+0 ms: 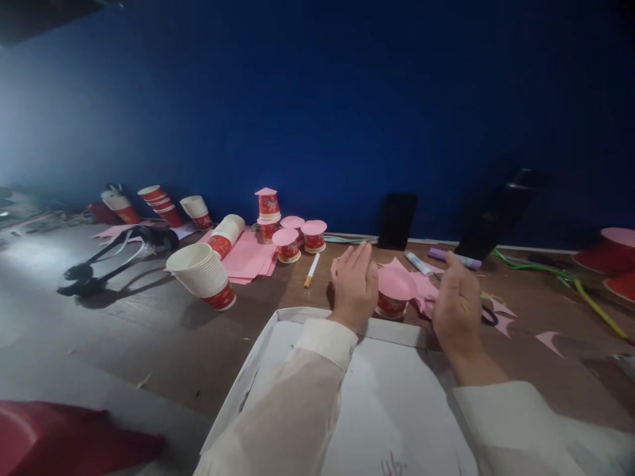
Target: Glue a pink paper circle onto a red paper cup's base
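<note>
My left hand [354, 284] is stretched out with its fingers lying straight, just left of a red paper cup [391, 306]. A round pink paper disc [397, 283] covers the top of that cup. My right hand [456, 307] is held up on the cup's other side, apart from it, with nothing visible in it. Its fingers look loosely extended, though partly turned from view. Pink paper scraps [425, 291] lie between the cup and my right hand. Behind them are a glue stick [418, 263] and a purple tube [454, 258]. Dark scissor handles [489, 316] show beside my right wrist.
In front of me is a white box lid [387, 396]. Leftward are several disc-topped cups [286, 246], pink sheets [248, 254], a leaning cup stack [201, 274] and a black headset-like strap [119, 258]. A dark phone-like slab [397, 221] leans on the blue wall [317, 119].
</note>
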A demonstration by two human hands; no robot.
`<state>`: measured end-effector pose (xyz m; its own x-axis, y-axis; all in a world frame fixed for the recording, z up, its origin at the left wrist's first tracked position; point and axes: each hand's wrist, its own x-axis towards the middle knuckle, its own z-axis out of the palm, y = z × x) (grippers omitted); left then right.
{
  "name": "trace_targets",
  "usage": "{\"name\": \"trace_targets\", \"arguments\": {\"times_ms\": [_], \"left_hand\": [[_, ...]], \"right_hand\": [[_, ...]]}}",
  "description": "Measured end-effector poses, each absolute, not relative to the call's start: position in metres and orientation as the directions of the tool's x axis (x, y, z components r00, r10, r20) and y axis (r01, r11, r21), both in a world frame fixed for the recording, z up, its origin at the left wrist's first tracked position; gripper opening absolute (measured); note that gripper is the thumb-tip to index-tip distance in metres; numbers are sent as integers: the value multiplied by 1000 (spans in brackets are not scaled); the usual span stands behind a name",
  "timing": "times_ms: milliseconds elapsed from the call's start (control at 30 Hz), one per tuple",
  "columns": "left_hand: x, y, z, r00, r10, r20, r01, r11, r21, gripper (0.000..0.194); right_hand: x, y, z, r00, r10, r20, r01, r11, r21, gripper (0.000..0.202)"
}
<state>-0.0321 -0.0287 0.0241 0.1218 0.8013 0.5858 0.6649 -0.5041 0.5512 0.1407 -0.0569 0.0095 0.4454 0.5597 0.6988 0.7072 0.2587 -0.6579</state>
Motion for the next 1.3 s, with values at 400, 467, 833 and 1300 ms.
{"name": "trace_targets", "arguments": {"times_ms": [400, 467, 833, 1300], "left_hand": [[-21, -36, 21, 188, 829, 526, 700, -489, 521, 51], [-21, -36, 21, 190, 828, 527, 697, -492, 522, 50], [-21, -33, 23, 165, 834, 526, 670, -486, 561, 51], [-20, -33, 23, 142, 841, 522, 682, -465, 564, 51]], "right_hand": [[120, -50, -3, 403, 627, 666, 742, 202, -639, 53], [120, -50, -2, 399, 631, 665, 748, 196, -634, 53], [121, -46, -3, 411, 635, 654, 761, 156, -630, 53], [124, -45, -5, 404, 642, 652, 762, 159, -628, 51]]}}
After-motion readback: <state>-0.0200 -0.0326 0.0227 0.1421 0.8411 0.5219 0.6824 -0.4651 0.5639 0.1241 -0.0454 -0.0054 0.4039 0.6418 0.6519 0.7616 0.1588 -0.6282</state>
